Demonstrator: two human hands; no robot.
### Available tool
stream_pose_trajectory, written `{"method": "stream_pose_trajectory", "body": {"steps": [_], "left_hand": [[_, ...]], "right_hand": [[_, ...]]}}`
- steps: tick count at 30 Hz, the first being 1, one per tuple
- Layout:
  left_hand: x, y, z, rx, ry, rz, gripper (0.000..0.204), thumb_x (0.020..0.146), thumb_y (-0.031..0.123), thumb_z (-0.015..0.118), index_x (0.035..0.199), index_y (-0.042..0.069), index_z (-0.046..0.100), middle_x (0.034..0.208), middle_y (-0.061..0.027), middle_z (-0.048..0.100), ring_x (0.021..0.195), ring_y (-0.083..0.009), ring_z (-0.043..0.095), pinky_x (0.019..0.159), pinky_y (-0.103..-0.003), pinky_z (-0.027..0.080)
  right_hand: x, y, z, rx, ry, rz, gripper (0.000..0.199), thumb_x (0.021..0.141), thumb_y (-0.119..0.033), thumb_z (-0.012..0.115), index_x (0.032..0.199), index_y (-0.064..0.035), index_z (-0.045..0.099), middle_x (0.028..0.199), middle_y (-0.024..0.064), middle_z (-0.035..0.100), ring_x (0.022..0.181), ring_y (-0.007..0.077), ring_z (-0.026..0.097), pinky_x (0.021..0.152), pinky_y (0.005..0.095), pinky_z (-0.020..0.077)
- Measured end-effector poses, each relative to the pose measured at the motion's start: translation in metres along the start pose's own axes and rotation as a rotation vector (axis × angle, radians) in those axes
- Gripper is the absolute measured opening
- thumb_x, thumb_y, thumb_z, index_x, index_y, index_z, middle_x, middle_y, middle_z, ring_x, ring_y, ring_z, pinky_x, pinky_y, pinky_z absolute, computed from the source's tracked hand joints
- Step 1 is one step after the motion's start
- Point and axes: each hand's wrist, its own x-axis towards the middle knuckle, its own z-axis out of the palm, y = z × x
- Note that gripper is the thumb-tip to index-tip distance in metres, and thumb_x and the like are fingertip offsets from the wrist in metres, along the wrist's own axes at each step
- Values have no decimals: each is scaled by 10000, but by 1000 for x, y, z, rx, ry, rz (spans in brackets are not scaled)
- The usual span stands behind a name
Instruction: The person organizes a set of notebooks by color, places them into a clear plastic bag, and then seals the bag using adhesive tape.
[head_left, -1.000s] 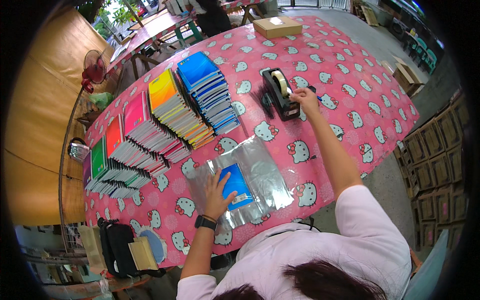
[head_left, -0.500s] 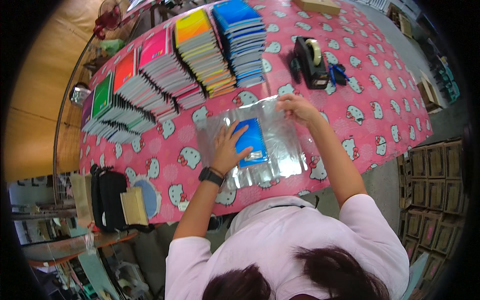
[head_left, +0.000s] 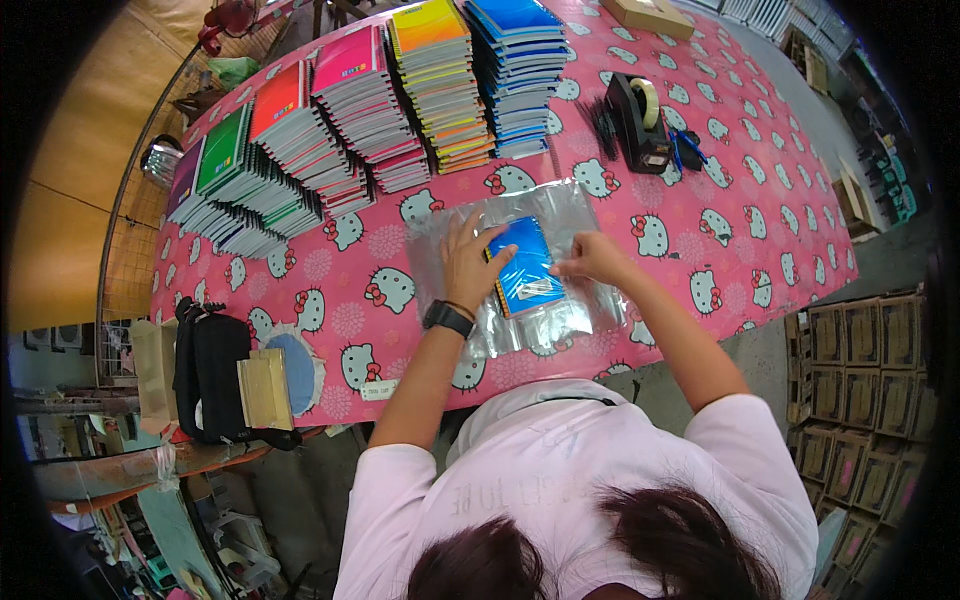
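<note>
A small blue spiral-bound notebook (head_left: 530, 260) lies flat and slightly turned on a clear plastic sheet (head_left: 590, 300), with a white label near its lower edge. Glare streaks its cover; whether film also lies over it I cannot tell. My left hand (head_left: 468, 262) rests spread at the left side, thumb and fingertips reaching onto the notebook. With fingers drawn together, my right hand (head_left: 597, 260) pinches at the notebook's right edge. What sits between those fingertips is hidden.
Tall notebook stacks, among them green (head_left: 225, 150), yellow (head_left: 430, 30) and blue (head_left: 515, 15), stand at the far left. A tape dispenser (head_left: 640, 130) stands beyond my right hand. A black bag (head_left: 212, 380) lies at the near left; cartons (head_left: 865, 370) are piled beyond the table's right edge.
My right hand has come from the sheet's far right corner, down and inward, to the notebook's right edge. My left hand stays flat at its left side.
</note>
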Motion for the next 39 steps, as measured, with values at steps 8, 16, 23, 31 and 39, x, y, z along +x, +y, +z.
{"method": "stream_pose_trajectory", "body": {"steps": [8, 16, 23, 31, 39], "left_hand": [[-76, 2, 15, -905, 62, -419, 522, 798, -10, 437, 1317, 15, 388, 1224, -160, 495, 1081, -256, 514, 906, -326, 418], [-31, 19, -24, -379, 167, 77, 760, 598, 77, 788, 1253, 2, 411, 1128, -146, 537, 1031, -271, 534, 922, -333, 404], [-22, 51, -52, -642, -86, 17, 694, 609, 54, 788, 1207, 2, 439, 1044, -104, 583, 1027, -196, 536, 908, -307, 410], [-42, 46, -78, -198, 208, 320, 743, 610, 177, 801, 1240, 89, 415, 1324, -130, 380, 1250, -307, 313, 1034, -432, 277], [-44, 50, -83, -346, 347, 311, 346, 690, 135, 678, 1024, 96, 596, 1265, -93, 459, 1226, -362, 312, 1004, -480, 261]], "right_hand": [[-42, -4, 47, 854, -60, -165, 621, 770, 66, 548, 1337, -104, 359, 896, 93, 544, 658, 118, 501, 507, 220, 408], [-30, -43, 11, 457, 286, -664, 808, 616, 18, 729, 1328, -74, 358, 1149, 91, 486, 991, 181, 502, 843, 306, 426], [-42, -44, 4, 498, 278, -505, 860, 541, -69, 818, 1280, -20, 382, 1212, 128, 494, 1114, 233, 482, 941, 334, 390], [-64, -17, -4, 296, 412, -746, 519, 626, -63, 689, 1120, -99, 535, 1189, 79, 511, 1102, 227, 455, 945, 363, 345], [-57, -32, -12, 147, 198, -875, 574, 529, 34, 525, 1077, -115, 609, 1268, 20, 512, 1186, 335, 367, 1015, 434, 303]]}}
